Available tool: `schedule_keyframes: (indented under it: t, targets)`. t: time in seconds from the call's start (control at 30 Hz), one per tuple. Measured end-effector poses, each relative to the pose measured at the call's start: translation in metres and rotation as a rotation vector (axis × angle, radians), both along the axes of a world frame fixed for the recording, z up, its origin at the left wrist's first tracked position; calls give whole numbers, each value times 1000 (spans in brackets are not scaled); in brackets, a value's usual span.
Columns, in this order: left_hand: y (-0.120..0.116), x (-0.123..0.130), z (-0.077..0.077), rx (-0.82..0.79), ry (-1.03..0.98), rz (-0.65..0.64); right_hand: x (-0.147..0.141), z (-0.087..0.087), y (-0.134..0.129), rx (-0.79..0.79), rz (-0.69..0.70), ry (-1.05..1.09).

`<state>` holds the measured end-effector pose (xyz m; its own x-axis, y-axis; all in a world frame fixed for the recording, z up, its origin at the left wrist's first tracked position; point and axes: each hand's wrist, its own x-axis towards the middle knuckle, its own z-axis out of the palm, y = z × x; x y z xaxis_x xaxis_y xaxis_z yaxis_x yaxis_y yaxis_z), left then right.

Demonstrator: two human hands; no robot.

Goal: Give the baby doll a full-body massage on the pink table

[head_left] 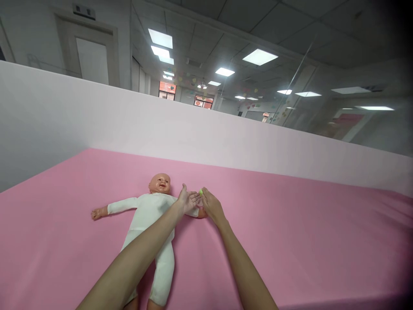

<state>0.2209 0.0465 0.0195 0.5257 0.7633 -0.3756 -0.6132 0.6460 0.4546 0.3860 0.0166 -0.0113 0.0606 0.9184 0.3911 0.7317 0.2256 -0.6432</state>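
doll: a baby doll point(151, 211) with a bare head and a white cloth body lies face up on the pink surface point(290, 232), arms stretched out to both sides, legs toward the wearer.
left hand: the left hand point(189, 200) is open, palm up, fingers spread a little and pointing toward the right hand; it is over the doll's arm on the right side of the view, and whether it touches that arm is unclear.
right hand: the right hand point(211, 205) has its fingers extended and close together, beside the doll's hand point(202, 213) on that same side; whether it grips anything cannot be told.
small green thing: a small yellow-green thing point(201, 191) shows at the right hand's fingertips, between the two hands; its full shape is hidden.
forearms: the left forearm crosses in front of the doll's body and covers part of the legs; the right forearm is over the pink surface, apart from the doll.
edge: a white wall point(206, 133) rises along the far side of the pink surface, with clear panels above it.
room: beyond are lit ceiling panels point(260, 57), a door point(92, 58) and windows with red shapes.
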Motion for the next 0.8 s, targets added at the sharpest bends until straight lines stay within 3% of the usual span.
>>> schedule_keyframes:
  t: [0.17,0.23,0.33,0.43,0.53,0.6,0.67,0.8]
  targets:
    - [-13,-10,16,65,48,22,-10,12,-4,21,32,7]
    - [-21,-15,24,190,26,21,-36,12,-15,42,49,116]
    - [-43,-20,31,349,-31,40,-98,9,-42,94,40,315]
    - [-76,-25,29,381,-45,219,-156,18,-67,205,133,323]
    - [-102,-41,24,378,-40,360,-179,39,-70,254,267,201]
    - [-109,-63,24,360,-34,226,-180,47,-64,211,260,214]
    - [-108,-88,26,388,-36,129,-181,42,-64,149,208,289]
    - [-109,-118,27,525,-51,274,-209,16,-99,163,243,320]
